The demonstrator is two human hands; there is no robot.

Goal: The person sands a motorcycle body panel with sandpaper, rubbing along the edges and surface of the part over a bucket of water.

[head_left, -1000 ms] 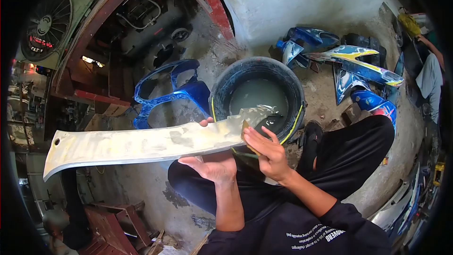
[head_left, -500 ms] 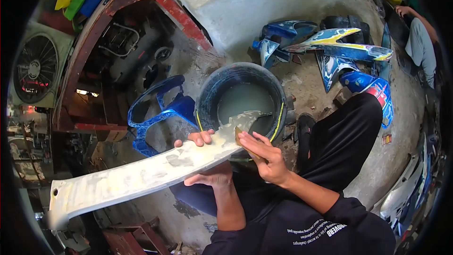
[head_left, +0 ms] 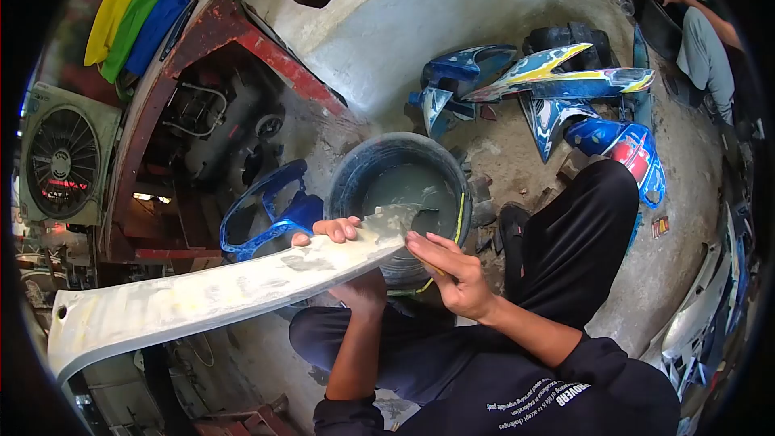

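Note:
A long, curved panel [head_left: 202, 299], off-white with grey patches, lies slantwise before me with its narrow end over a dark bucket [head_left: 345, 173] of cloudy water. My left hand [head_left: 365, 289] is closed around the panel from below, its fingertips curling over the far edge. Against the narrow end, my right hand [head_left: 462, 281] presses with nearly straight fingers. A folded brownish piece that looks like sandpaper [head_left: 438, 272] is pinched beneath them, mostly hidden.
A blue plastic frame [head_left: 278, 222] lies left of the bucket. Blue, white and yellow fairings [head_left: 557, 77] are piled at the back right. A red metal frame [head_left: 278, 52] stands at the left, near a fan [head_left: 60, 163]. Another person [head_left: 706, 52] sits at the far right.
The view has shifted, and the panel's wide end now sits farther left. My right fingers have moved slightly along the narrow end. Both hands keep their hold.

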